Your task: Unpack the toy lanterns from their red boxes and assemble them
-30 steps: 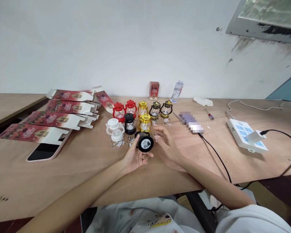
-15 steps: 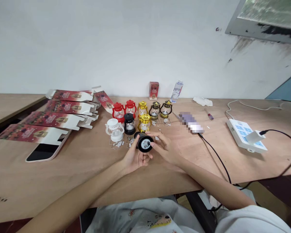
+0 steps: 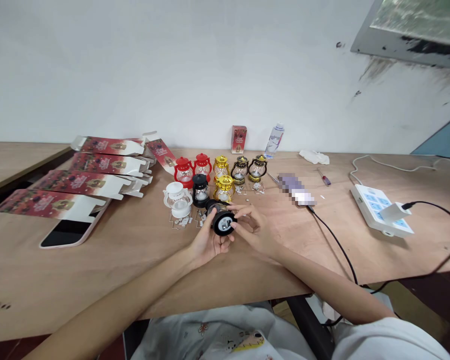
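Observation:
A small black lantern lies tipped on its side in my left hand, its round underside facing me. In that underside a pale disc shows an opening with small parts too fine to make out. My left fingers wrap round the lantern from below. At the right edge of the base, my right hand has its thumb and forefinger closed against the lantern. Just beyond stand another black lantern, a white lantern and a gold lantern.
Behind are red lanterns and bronze lanterns. Flattened red boxes overlap a phone at left. A bottle, a screwdriver, a cabled phone and a power strip lie rightward.
The lantern's base has turned slightly, and more of its body shows behind. My right fingers have shifted a little at its right edge; my left hand keeps its hold.

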Demonstrator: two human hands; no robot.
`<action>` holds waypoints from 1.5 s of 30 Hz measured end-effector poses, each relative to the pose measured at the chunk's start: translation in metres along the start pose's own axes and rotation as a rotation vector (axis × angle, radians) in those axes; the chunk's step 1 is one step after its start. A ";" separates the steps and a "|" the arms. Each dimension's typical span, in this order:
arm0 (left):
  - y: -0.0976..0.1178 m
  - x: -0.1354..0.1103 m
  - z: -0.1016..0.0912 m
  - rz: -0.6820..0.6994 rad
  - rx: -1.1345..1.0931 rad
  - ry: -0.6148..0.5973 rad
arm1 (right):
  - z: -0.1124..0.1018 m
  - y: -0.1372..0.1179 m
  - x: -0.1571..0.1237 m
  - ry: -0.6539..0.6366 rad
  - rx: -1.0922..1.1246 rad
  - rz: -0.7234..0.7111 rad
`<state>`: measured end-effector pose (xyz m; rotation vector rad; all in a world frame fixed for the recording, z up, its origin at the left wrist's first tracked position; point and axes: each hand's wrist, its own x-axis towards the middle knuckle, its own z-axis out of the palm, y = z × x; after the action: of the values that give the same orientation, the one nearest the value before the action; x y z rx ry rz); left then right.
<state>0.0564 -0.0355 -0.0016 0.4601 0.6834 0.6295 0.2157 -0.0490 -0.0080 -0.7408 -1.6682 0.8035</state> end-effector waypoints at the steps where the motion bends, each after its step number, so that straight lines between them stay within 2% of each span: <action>1: 0.000 0.000 0.000 0.015 -0.006 0.002 | 0.000 0.000 0.000 -0.001 -0.057 -0.025; 5: -0.002 0.001 0.000 0.048 -0.005 0.004 | 0.000 -0.004 0.001 -0.019 -0.263 -0.092; 18: -0.002 -0.001 0.005 0.064 -0.019 0.063 | -0.001 -0.010 0.003 -0.023 -0.539 -0.327; 24: -0.003 0.002 -0.003 0.037 0.036 -0.041 | -0.002 -0.012 0.003 -0.011 -0.565 -0.345; 29: -0.004 0.001 -0.006 -0.046 0.059 -0.133 | -0.002 -0.009 0.002 0.028 -0.548 -0.390; 38: -0.003 -0.002 -0.004 -0.069 -0.008 -0.168 | -0.001 -0.006 0.000 0.033 -0.581 -0.505; 45: -0.004 -0.003 -0.002 -0.026 -0.033 -0.150 | -0.002 -0.006 -0.001 0.055 -0.715 -0.512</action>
<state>0.0546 -0.0396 -0.0041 0.4626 0.5350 0.5748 0.2174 -0.0525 -0.0031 -0.7420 -1.9842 -0.1944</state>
